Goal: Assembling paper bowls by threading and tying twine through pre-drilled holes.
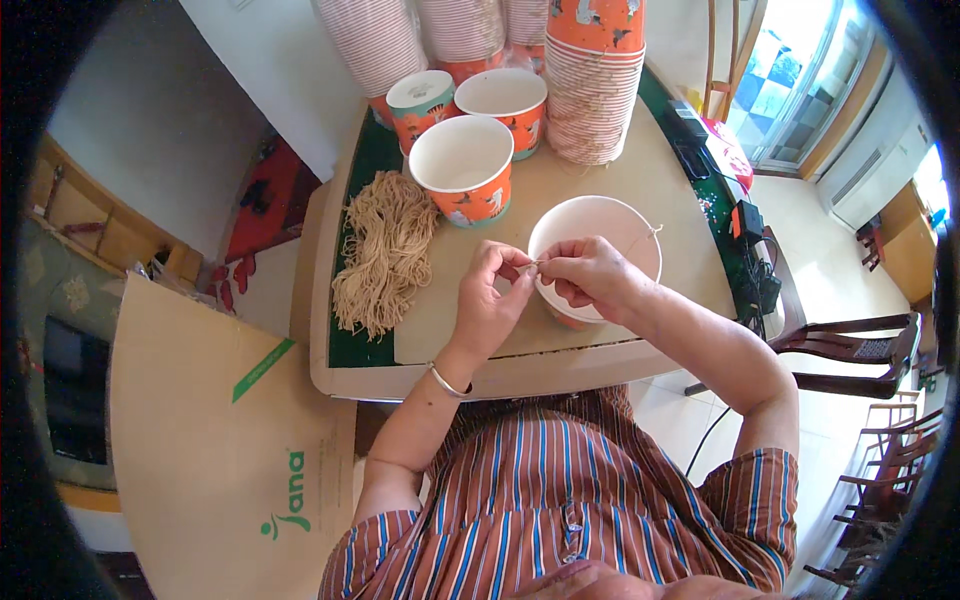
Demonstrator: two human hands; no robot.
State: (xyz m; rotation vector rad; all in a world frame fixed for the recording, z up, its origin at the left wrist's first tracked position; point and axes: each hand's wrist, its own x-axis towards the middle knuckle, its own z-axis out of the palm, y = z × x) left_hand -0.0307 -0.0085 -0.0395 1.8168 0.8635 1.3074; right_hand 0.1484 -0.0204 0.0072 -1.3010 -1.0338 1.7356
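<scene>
A paper bucket (630, 225), white inside and orange outside, stands in front of me on the table. Over its left rim, my left hand (492, 300) and my right hand (600, 275) meet fingertip to fingertip, both closed in a pinch on a thin piece of beige string (538, 263). Most of that string is hidden by the fingers. At the bucket's right rim another bit of string (655, 231) shows, tied through the wall with a short loose end. A loose bundle of beige strings (385, 255) lies left of my left hand.
Two upright buckets (462, 155) (502, 95) and an upside-down one (420, 92) stand beyond the bundle. Tall stacks of nested buckets (592, 100) line the back. Black adapters and cables (748, 225) lie along the right edge. A large cardboard box (210, 400) stands at left, a wooden chair (850, 350) at right.
</scene>
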